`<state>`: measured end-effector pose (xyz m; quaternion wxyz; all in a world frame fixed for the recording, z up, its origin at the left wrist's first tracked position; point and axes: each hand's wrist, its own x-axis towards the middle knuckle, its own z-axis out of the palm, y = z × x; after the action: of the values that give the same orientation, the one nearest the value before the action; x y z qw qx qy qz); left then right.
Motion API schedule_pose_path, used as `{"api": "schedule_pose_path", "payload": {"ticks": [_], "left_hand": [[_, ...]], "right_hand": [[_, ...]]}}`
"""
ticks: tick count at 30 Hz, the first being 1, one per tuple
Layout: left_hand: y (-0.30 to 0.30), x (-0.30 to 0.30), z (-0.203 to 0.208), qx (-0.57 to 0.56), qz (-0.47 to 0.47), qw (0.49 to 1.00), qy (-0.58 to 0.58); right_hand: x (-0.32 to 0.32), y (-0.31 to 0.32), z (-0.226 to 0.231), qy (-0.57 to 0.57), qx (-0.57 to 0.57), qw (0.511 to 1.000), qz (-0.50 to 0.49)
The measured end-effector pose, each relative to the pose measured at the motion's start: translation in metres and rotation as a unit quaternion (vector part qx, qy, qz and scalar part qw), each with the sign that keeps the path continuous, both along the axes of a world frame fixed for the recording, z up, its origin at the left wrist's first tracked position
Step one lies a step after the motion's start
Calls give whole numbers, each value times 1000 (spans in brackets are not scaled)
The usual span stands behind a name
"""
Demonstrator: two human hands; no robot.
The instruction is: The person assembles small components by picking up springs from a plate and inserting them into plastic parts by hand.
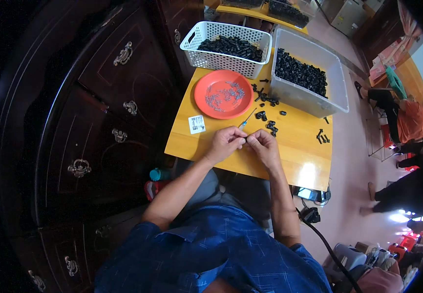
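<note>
Above the near edge of the yellow table, my left hand and my right hand meet fingertip to fingertip. Both are closed on a small black plastic piece, mostly hidden by the fingers. Just beyond my left fingertips is a small screwdriver with a blue handle, its thin shaft pointing away; whether my fingers touch it I cannot tell. Several short black cylindrical parts lie loose past my right hand. A red plate holds many small silvery pieces, perhaps screws or pins.
A white perforated basket and a clear plastic bin, both full of black parts, stand at the table's far side. A white printed card lies left. Several black parts lie right. Dark cabinets line the left. Another person sits far right.
</note>
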<state>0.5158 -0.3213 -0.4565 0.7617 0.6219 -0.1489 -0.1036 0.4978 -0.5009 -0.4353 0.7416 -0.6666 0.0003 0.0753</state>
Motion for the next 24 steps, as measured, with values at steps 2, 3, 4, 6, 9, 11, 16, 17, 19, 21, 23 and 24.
{"api": "schedule_pose_path", "payload": {"ticks": [2, 3, 4, 6, 9, 11, 16, 17, 19, 21, 23, 24], "left_hand": [[-1, -1, 1, 47, -16, 999, -7], [-2, -2, 2, 48, -15, 999, -4], [-2, -2, 3, 71, -12, 997, -18], [-5, -4, 6, 93, -8, 995, -32], [-12, -9, 12, 22, 68, 994, -78], [-13, -12, 17, 96, 88, 985, -110], [-16, -16, 26, 205, 144, 938, -240], [-17, -16, 26, 225, 153, 919, -285], [-16, -15, 26, 235, 149, 920, -278], [-15, -16, 26, 245, 147, 920, -269], [-14, -17, 26, 232, 127, 934, -241], [-13, -18, 26, 232, 128, 934, -240]], "right_hand": [[-2, -5, 3, -5, -20, 1000, 11], [-2, -8, 4, 1, -47, 999, 17], [-3, -9, 6, -1, -47, 999, 17], [-5, -11, 8, -59, -210, 974, 55], [-7, -5, 6, 32, -22, 999, 24], [-10, 1, 3, 23, 3, 1000, 5], [-15, 7, -3, 30, 68, 997, -22], [-15, 6, -4, 27, 62, 998, -14], [-14, 4, -6, 24, 55, 998, -4], [-13, 1, -7, 29, 46, 998, 19], [-13, 0, -7, 50, 72, 996, 16], [-13, -1, -6, 90, 93, 992, 3]]}}
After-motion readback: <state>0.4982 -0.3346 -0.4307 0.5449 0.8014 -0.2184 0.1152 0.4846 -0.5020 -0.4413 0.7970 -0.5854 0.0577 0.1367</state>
